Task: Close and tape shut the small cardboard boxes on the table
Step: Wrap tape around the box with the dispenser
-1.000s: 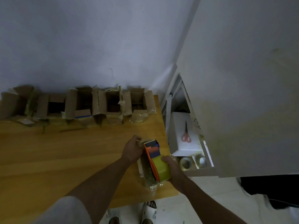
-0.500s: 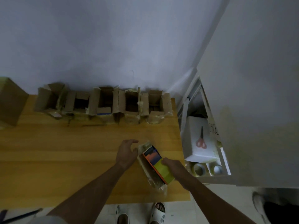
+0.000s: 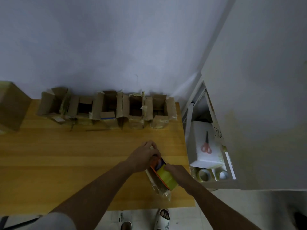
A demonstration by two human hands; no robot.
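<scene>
A small cardboard box [image 3: 159, 186] wrapped in glossy tape lies near the front right corner of the wooden table [image 3: 66, 163]. On top of it sits an orange and yellow tape dispenser [image 3: 163, 174], which my right hand [image 3: 177, 173] grips by its yellow roll end. My left hand [image 3: 146, 155] covers the box's far end, fingers curled over it beside the dispenser's head. Several open cardboard boxes [image 3: 108, 108] with raised flaps stand in a row along the wall at the back of the table.
A larger brown box [image 3: 11, 105] stands at the far left. Right of the table a white shelf holds red scissors [image 3: 206, 146] on a white block and tape rolls [image 3: 204, 174] below. My feet in white slippers [image 3: 163, 219] show under the front edge.
My left hand has come back onto the box's far end after lifting off it. The dispenser has slid toward me along the box. The camera has panned left.
</scene>
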